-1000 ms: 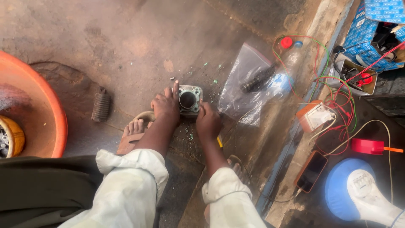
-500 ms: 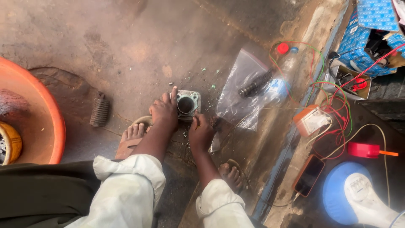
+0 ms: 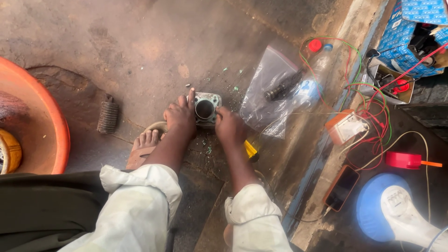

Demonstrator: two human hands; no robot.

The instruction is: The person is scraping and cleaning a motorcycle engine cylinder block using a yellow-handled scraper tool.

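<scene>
A grey metal engine cylinder (image 3: 206, 108) with a round bore sits on the dirty concrete floor. My left hand (image 3: 180, 117) presses against its left side, index finger stretched along the edge. At the block's right side is my right hand (image 3: 229, 127), closed around a yellow-handled tool (image 3: 250, 150) whose handle sticks out behind the palm. The tool's tip is hidden under my fingers. My sandalled foot (image 3: 146, 145) rests just left of my left wrist.
An orange basin (image 3: 59, 135) stands at the left, with a ribbed metal part (image 3: 108, 115) beside it. To the right lie a clear plastic bag (image 3: 267, 100), a bottle (image 3: 311, 80), tangled wires (image 3: 373, 109), a phone (image 3: 343, 188) and a blue-and-white lamp (image 3: 389, 210).
My right hand drew back toward me half a second ago and is now against the cylinder's right side again. The yellow handle shows once more. The left hand stays on the cylinder.
</scene>
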